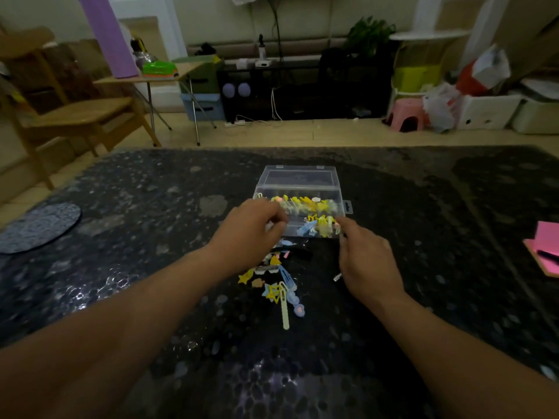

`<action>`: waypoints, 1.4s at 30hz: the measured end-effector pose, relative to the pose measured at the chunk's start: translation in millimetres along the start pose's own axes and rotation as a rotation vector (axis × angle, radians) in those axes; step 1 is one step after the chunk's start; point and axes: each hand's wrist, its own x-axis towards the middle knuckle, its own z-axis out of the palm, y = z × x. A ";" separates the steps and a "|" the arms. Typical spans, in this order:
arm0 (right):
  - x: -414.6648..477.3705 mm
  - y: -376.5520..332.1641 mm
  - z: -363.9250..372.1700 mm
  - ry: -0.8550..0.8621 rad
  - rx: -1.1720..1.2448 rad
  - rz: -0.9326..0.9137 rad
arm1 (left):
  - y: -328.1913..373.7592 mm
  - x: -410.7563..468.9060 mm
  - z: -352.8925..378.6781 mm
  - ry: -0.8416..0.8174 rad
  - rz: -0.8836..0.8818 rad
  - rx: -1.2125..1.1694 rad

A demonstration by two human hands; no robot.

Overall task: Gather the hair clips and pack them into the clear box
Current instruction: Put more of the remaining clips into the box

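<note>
The clear box (338,189) lies mid-table with its lid open flat behind it, and several yellow, white and blue hair clips (311,207) are inside. My left hand (251,228) covers the box's front left corner with curled fingers; what they hold is hidden. My right hand (366,261) is at the box's front right corner, with a thin silver clip (337,277) poking out below its thumb. A loose pile of hair clips (278,285), stars, flowers and a long pale yellow one, lies on the table between my wrists.
The dark speckled table (151,237) has a grey round mat (39,228) at its left edge. A pink notepad (544,246) lies at its right edge. Beyond the table stand a wooden chair (75,116), a folding table and a pink stool (408,113).
</note>
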 end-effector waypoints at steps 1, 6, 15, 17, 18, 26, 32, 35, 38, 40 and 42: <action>0.3 -0.6 -1.4 -0.011 0.011 0.005 | 6.3 -7.2 2.8 -0.025 0.020 -0.006; -1.1 -8.6 -18.0 -0.060 0.111 0.037 | 55.8 -25.5 28.2 -0.220 0.154 0.109; 0.2 -12.4 -19.7 -0.055 0.205 0.103 | 86.9 -13.5 54.1 -0.291 0.074 0.184; 0.0 -11.3 -17.5 -0.033 0.208 0.086 | 83.4 -12.4 49.3 -0.301 0.051 0.167; 0.3 -9.9 -15.5 -0.022 0.202 0.073 | 79.0 -11.2 44.5 -0.294 0.025 0.147; 1.7 -2.4 -1.5 0.017 0.105 0.049 | 27.2 30.3 4.0 0.009 -0.152 0.025; 2.1 -0.4 1.0 -0.017 0.049 0.066 | 8.5 67.6 17.7 -0.096 -0.245 0.099; 1.8 -1.2 -0.6 -0.033 0.050 0.079 | 4.9 79.8 25.0 -0.185 -0.257 0.097; 2.0 -2.4 -1.6 -0.027 0.044 0.074 | 2.9 81.1 27.3 -0.230 -0.241 0.122; 1.9 -3.6 -2.0 -0.019 0.046 0.071 | 0.9 74.6 23.2 -0.192 -0.222 0.119; 1.9 -4.2 -2.6 -0.012 0.047 0.070 | 0.7 62.5 14.7 -0.112 -0.202 0.076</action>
